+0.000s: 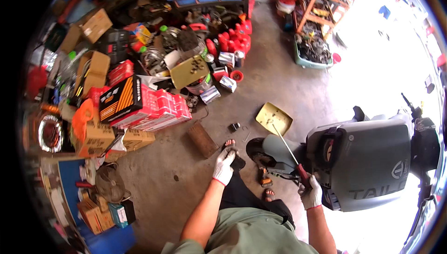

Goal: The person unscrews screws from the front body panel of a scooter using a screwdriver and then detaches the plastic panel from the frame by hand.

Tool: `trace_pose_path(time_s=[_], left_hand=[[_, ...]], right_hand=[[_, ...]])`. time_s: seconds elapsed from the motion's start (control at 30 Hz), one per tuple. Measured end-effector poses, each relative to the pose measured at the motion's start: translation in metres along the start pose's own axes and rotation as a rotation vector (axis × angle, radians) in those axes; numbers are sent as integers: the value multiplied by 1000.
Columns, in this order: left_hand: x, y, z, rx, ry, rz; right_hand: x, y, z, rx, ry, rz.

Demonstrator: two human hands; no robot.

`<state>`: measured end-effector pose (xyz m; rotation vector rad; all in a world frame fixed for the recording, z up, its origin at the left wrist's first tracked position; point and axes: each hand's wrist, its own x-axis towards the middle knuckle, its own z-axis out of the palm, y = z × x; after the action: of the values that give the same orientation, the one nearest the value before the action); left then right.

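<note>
My right hand (311,195), in a white knit glove, grips a long screwdriver (303,174) by its dark red handle. Its thin shaft points away and left, the tip appearing over a shallow yellow tray (267,114) of small parts on the floor. Beside that hand stands a grey scooter (372,161); its wheel and underside are partly hidden. My left hand (225,164), also gloved, is held above my left foot, its fingers curled in. Something dark and small shows at its fingertips, too unclear to name. An orange-and-black power tool (265,178) rests on the floor between my feet and the scooter.
A brown block-like box (203,140), a small black part (234,127) and a bent metal key (247,136) lie on the floor ahead. Stacked red cartons (158,109) and clutter fill the left. An orange rack (321,7) stands beyond a pale tub (313,64) of metal parts.
</note>
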<state>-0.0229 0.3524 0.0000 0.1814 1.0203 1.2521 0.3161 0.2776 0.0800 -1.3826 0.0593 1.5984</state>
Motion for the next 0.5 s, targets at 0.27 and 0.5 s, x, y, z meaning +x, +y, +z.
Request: trace_pose_path(time_s=[0.27, 0.5], left_hand=[[101, 88, 54, 74, -239, -275], [126, 110, 108, -87, -149, -442]], right_hand=[[10, 17, 112, 192, 148, 45], [16, 24, 134, 375, 132, -43]])
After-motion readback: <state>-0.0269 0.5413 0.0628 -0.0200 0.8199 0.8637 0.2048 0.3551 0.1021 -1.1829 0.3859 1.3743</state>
